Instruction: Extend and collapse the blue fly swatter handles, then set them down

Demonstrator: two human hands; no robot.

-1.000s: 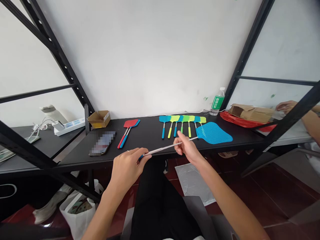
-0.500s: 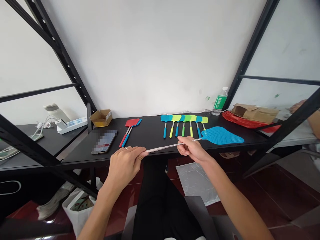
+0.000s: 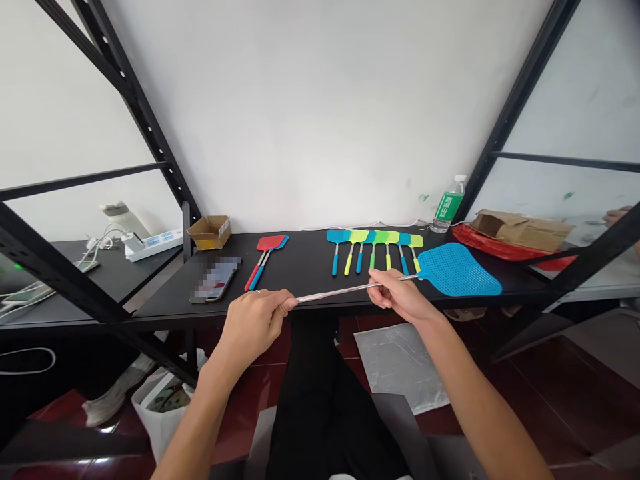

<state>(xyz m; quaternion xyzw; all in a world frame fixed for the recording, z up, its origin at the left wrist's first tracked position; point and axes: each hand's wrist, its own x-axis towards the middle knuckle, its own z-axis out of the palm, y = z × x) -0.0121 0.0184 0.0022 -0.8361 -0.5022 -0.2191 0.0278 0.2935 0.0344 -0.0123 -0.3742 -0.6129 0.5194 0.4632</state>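
Observation:
A fly swatter (image 3: 460, 270) with a blue mesh head and a long metal rod stretches across in front of me, above the table's front edge. My left hand (image 3: 257, 323) is closed around its handle end, which the fingers hide. Pinched in my right hand (image 3: 400, 295) is the rod, close to the blue head, which points right. Behind, several small swatters (image 3: 373, 250) in blue, yellow and green lie in an overlapping row. Farther left a red swatter (image 3: 270, 244) rests partly over another blue swatter (image 3: 257, 277).
On the black table (image 3: 300, 267) lie a phone (image 3: 217, 279) and a small open cardboard box (image 3: 210, 233). At the right stand a water bottle (image 3: 449, 205) and a brown carton (image 3: 520, 230) on red plastic. Black metal posts (image 3: 520, 93) frame both sides.
My right hand has shifted slightly right with the swatter's head, and more of the rod shows between my hands. The whole view has turned a little left.

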